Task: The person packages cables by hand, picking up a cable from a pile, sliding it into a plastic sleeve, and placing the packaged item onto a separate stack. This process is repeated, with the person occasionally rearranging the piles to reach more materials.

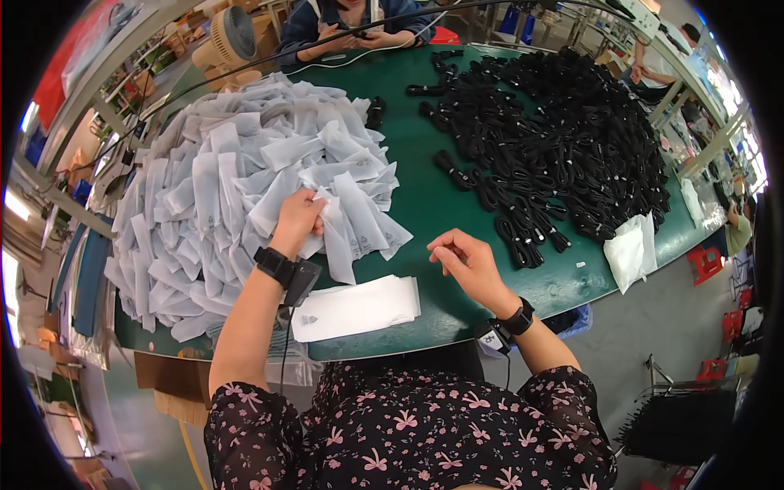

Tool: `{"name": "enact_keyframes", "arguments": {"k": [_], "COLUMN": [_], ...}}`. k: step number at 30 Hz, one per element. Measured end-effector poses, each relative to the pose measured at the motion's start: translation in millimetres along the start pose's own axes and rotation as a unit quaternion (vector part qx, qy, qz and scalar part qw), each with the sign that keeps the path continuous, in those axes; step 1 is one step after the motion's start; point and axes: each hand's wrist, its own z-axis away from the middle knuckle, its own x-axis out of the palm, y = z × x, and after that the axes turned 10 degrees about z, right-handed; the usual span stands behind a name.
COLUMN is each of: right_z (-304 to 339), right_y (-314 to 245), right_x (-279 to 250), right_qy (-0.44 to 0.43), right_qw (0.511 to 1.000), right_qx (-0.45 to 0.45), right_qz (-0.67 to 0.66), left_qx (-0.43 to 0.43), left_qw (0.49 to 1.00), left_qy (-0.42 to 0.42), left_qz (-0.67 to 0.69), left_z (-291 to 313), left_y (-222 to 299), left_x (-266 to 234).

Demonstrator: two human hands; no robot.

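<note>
My left hand [299, 220] is closed at the front right edge of a big heap of filled, frosted white pouches [204, 188]. Its fingers pinch the upper end of one frosted pouch [338, 245], whose lower end slants toward me. Over the green table, my right hand [469, 263] is held with loosely bent fingers apart from the thumb, and nothing shows in it. Between my forearms, near the table's front edge, lies a stack of flat, white empty pouches [355, 309]. To the right spreads a pile of black coiled cables [563, 139], each bundled.
A white plastic bag [630, 251] lies at the table's right front edge. Across the green table [425, 196] sits another person [351, 28], both hands around a dark object. A fan [232, 37] stands at the back left. Metal frame posts rise on both sides.
</note>
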Motion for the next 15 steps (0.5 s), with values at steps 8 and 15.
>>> {"name": "enact_keyframes", "arguments": {"k": [8, 15], "right_z": [-88, -102], "right_y": [72, 95], "right_x": [-46, -34], "right_qy": [0.206, 0.072], "right_qw": [0.854, 0.770], "right_qx": [-0.159, -0.163], "right_qz": [0.451, 0.613], "left_qx": [0.215, 0.363], "left_qw": [0.968, 0.874], "left_qy": [0.050, -0.040], "left_qz": [0.117, -0.320], "left_z": [3, 93], "left_y": [72, 21], "left_x": [-13, 42]}}
